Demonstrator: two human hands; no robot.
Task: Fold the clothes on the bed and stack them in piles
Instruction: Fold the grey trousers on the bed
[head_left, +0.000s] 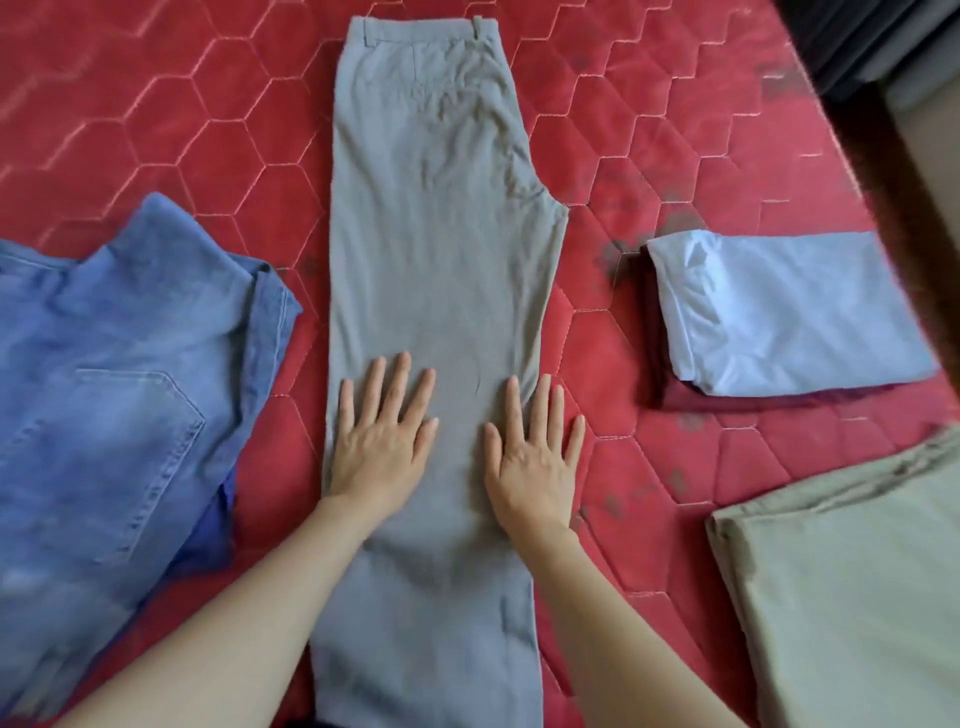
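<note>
Grey trousers (436, 234) lie lengthwise down the middle of the red quilted bed (156, 104), folded leg on leg, waistband at the far end. My left hand (382, 436) presses flat on the trousers near their left edge, fingers spread. Flat beside it, my right hand (535, 452) rests on the right edge of the trousers, its outer fingers reaching onto the bed. Neither hand holds anything.
Blue jeans (119, 395) lie loosely heaped at the left, back pocket up. At the right sits a folded pile: a light blue garment (789, 312) on a dark red one (691, 397). A beige-green folded cloth (852, 597) lies at the near right. The bed's edge runs along the right.
</note>
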